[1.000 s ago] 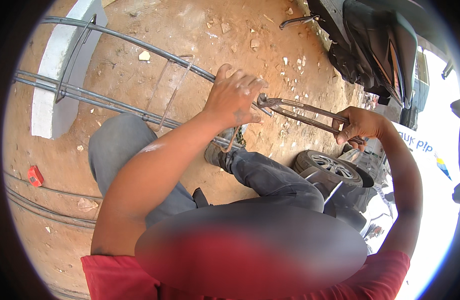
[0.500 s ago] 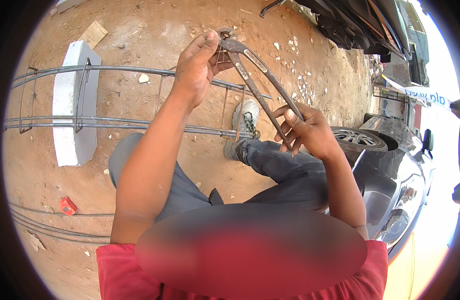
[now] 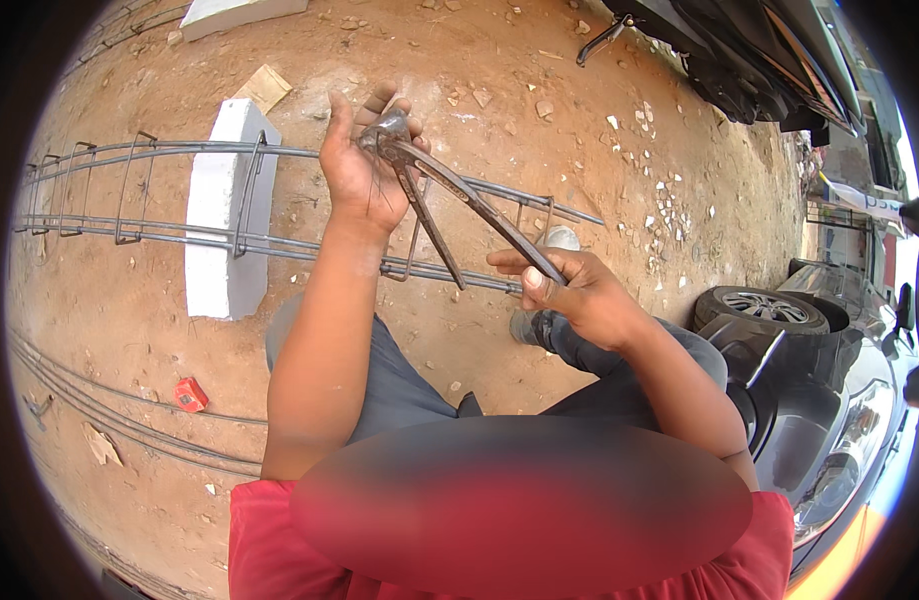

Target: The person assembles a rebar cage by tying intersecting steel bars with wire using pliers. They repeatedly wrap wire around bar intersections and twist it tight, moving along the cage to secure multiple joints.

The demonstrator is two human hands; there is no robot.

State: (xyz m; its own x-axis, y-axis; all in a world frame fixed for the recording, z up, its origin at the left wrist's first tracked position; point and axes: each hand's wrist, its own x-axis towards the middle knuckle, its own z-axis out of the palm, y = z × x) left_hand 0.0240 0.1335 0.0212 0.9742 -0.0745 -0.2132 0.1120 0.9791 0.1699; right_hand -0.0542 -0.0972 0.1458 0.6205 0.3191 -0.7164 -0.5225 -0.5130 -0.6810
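Observation:
Long-handled pincers (image 3: 479,208), dark and worn, are spread at the handles in front of me. My right hand (image 3: 586,298) grips the end of one handle between thumb and fingers; the other handle hangs free. The pincers' rounded head lies at the fingers of my left hand (image 3: 356,178), whose palm faces up with thumb and fingers apart. Thin dark wires appear to cross that palm. Below the hands runs a rebar cage (image 3: 309,245) of long bars with square stirrups, resting on a white block (image 3: 211,270).
A red tape measure (image 3: 190,394) and loose steel bars (image 3: 99,400) lie on the dirt at left. Another white block (image 3: 241,14) is at the far left. A dark car (image 3: 819,400) stands at right, a dark vehicle part (image 3: 754,55) at the far right. Rubble dots the ground.
My left hand has opened from its pinch at the pincers' jaws. The pincers' handles are spread wider, and my right hand now grips only one. The view has shifted.

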